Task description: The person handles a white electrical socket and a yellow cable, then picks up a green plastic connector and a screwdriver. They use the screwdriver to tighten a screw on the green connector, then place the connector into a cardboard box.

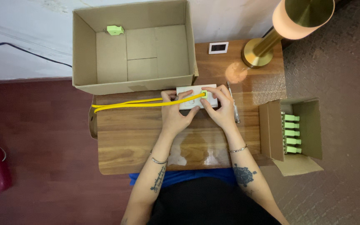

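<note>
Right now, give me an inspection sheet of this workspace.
Surface: wooden table, glossy, partly covered.
Job's things: white box with a green connector on the yellow cable.
Clutter: big open carton holding one green part; small carton of green connectors; pen-like tool; white card; brass lamp.
Grippers: left hand and right hand both on the white box.
Cables: yellow cable runs left off the table; black wire along the wall.
Surroundings: red floor, carpet at right.

Large open cardboard box [134, 50], brass lamp [284, 29], small box of green connectors [292, 133], wooden table [138, 141], pen [234, 108]
</note>
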